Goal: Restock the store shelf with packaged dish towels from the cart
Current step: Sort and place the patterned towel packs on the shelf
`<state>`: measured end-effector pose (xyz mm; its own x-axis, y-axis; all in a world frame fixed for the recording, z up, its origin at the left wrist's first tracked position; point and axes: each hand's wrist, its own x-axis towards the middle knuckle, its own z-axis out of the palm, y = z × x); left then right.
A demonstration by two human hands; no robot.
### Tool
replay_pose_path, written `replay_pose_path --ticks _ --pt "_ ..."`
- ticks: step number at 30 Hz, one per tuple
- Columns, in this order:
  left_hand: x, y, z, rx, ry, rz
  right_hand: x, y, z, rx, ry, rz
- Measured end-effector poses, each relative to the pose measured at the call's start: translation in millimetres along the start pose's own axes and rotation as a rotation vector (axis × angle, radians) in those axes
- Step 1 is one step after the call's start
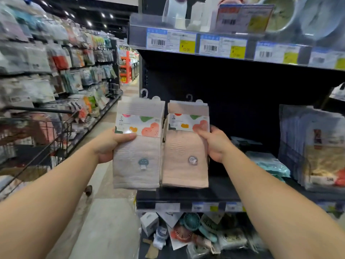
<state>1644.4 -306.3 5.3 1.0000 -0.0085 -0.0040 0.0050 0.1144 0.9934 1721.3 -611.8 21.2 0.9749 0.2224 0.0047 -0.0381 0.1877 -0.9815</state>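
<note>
arms: both stretched forward at frame centre | my left hand (pixel 109 144): thumb over the label, grips the grey towel pack (pixel 137 144) upright; my right hand (pixel 214 144): grips the pink towel pack (pixel 184 146) beside it, edges touching | place: before the dark shelf (pixel 186 196); cart (pixel 37 131) at left

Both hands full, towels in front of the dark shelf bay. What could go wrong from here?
1. Each hand, left hand and right hand, grips its pack by one side edge only, so the grey towel pack or pink towel pack may slip or swing.
2. The shelf already holds teal packs and standing bags to the right; placing there might topple them.
3. The cart stands close at the left elbow.
</note>
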Motion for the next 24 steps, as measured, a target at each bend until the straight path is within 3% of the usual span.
replay_pose_path --ticks 9,24 --pt "-3 -13 -2 -0.013 0.082 -0.006 45 17 5 -0.003 -0.139 0.066" --pt "7 -25 -2 -0.012 0.13 -0.054 79 54 -4 -0.089 0.009 0.092"
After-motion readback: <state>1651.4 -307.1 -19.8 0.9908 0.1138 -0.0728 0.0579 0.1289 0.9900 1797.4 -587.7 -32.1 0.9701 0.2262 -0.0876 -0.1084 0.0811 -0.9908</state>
